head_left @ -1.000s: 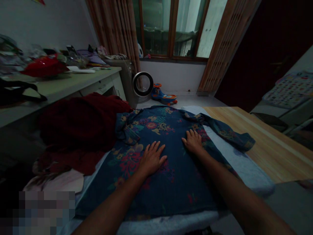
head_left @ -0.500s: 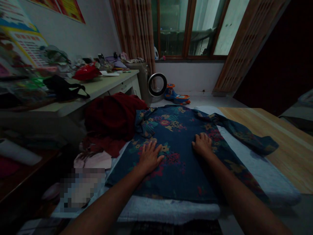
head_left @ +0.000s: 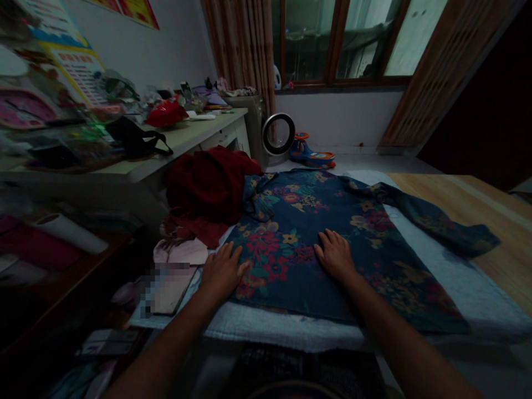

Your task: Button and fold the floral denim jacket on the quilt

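A dark blue floral garment (head_left: 307, 221) with long sleeves lies spread over a pale blue cloth (head_left: 291, 333) on the table. My left hand (head_left: 222, 271) rests with fingers spread on the garment's left edge, low down. On the garment's middle my right hand (head_left: 334, 256) lies flat, fingers stretched forward. Neither hand grips anything. One sleeve (head_left: 449, 224) reaches out to the right over the cloth and the wooden tabletop. The other sleeve (head_left: 258, 202) is bunched at the far left of the garment.
Dark red cloth (head_left: 208, 185) is heaped left of the garment, with a pink cloth (head_left: 180, 252) nearer me. A cluttered desk (head_left: 199, 133) runs along the left wall. Wooden tabletop (head_left: 440, 191) extends to the right. A blue-orange ride-on toy (head_left: 313, 158) stands on the floor beyond.
My left hand has moved left, from the garment's middle to its left edge. My right hand has shifted slightly left and nearer me. The camera view has turned a little to the left.
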Demonstrator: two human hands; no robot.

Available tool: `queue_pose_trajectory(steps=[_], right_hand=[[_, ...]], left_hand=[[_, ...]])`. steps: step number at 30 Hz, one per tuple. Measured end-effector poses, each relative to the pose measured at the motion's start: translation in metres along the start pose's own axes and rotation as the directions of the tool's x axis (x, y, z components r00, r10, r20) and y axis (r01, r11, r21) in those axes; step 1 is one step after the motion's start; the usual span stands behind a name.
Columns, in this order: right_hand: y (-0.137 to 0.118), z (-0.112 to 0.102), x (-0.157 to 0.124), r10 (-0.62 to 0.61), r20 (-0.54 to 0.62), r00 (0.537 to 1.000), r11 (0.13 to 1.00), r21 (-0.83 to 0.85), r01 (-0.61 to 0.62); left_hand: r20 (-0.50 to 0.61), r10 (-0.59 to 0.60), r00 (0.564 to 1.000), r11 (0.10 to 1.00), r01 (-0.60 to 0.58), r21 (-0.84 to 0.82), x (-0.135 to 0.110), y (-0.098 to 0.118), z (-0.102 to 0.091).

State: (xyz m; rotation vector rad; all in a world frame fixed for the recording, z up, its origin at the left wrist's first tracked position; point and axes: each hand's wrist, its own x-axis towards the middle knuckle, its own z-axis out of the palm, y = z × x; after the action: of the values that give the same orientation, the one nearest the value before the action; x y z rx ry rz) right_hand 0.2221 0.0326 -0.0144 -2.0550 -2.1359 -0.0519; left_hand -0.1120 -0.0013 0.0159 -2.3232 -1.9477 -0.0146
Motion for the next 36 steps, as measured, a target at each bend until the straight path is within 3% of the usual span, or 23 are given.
queue_pose_trajectory(steps=[6,12,19,22,24,26,28,30,33,36], right_hand=[[-0.013,-0.015,-0.008,-0.037,-0.033,0.999,0.999,0.006,0.037],[-0.045,-0.026,-0.043,-0.305,0.071,0.950,0.946,0.134,0.294],[-0.052,-0.021,-0.067,-0.288,0.096,0.953,0.953,0.121,0.276],[-0.051,-0.022,-0.073,-0.311,0.097,0.946,0.944,0.150,0.295],[-0.053,-0.025,-0.077,-0.319,0.085,0.944,0.935,0.192,0.299],[-0.055,-0.028,-0.081,-0.354,0.070,0.932,0.908,0.263,0.325],[-0.058,-0.034,-0.087,-0.415,0.069,0.907,0.860,0.355,0.366],[-0.059,-0.039,-0.093,-0.472,0.084,0.878,0.807,0.443,0.391],[-0.057,-0.045,-0.101,-0.522,0.114,0.846,0.752,0.530,0.392],[-0.055,-0.044,-0.104,-0.514,0.130,0.848,0.734,0.578,0.357]], left_hand=[[0.054,-0.097,0.994,0.993,0.094,0.069,-0.001,-0.014,-0.017],[0.151,-0.167,0.974,0.985,0.158,0.074,-0.015,-0.027,-0.026],[0.153,-0.103,0.983,0.994,0.099,0.034,-0.026,-0.036,-0.026],[-0.011,-0.053,0.999,0.998,0.054,0.043,-0.029,-0.020,-0.030],[-0.074,0.081,0.994,0.994,-0.086,-0.066,-0.033,-0.001,-0.032],[-0.070,0.307,0.949,0.907,-0.314,-0.279,-0.037,0.021,-0.031],[-0.066,0.468,0.881,0.774,-0.445,-0.451,-0.042,0.042,-0.027],[-0.043,0.525,0.850,0.706,-0.463,-0.536,-0.046,0.056,-0.021],[-0.006,0.513,0.859,0.696,-0.420,-0.583,-0.048,0.063,-0.012],[-0.010,0.490,0.872,0.669,-0.383,-0.637,-0.046,0.062,-0.010]])
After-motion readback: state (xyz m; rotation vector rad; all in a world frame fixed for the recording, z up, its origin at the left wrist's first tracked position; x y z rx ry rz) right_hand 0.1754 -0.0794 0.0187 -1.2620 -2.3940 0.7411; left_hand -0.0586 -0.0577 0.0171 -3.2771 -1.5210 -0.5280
